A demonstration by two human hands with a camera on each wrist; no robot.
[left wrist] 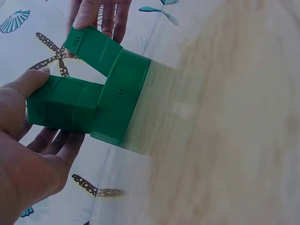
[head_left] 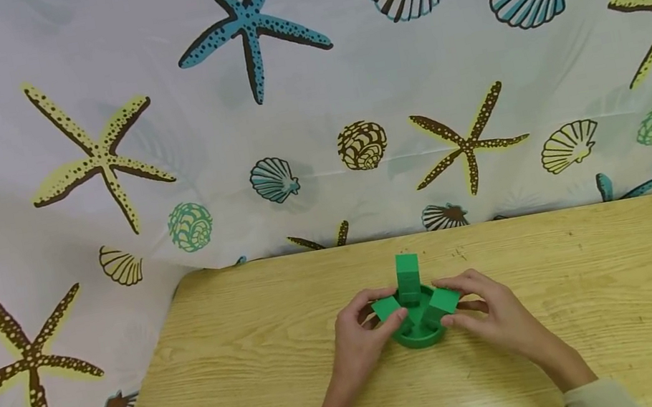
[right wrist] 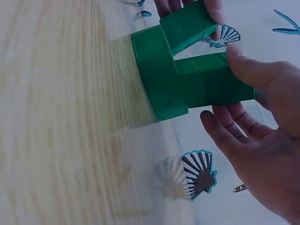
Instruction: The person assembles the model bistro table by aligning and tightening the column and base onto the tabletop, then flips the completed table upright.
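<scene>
A green round base (head_left: 422, 341) stands on the table with three green blocks rising from it. My left hand (head_left: 356, 344) grips the left block (head_left: 386, 307) between thumb and fingers. The right block (head_left: 444, 302) is pinched the same way by my right hand (head_left: 501, 314). Untouched at the back is a taller-looking upright block (head_left: 408, 278). In the left wrist view, the left block (left wrist: 65, 104) leans outward from the base (left wrist: 123, 96), which carries a small number. The right wrist view has the right block (right wrist: 211, 79) joined to the base's top side.
Light wood-grain table (head_left: 249, 362) surrounds the base. Behind it and to the sides hangs a white cloth (head_left: 312, 126) printed with starfish and shells.
</scene>
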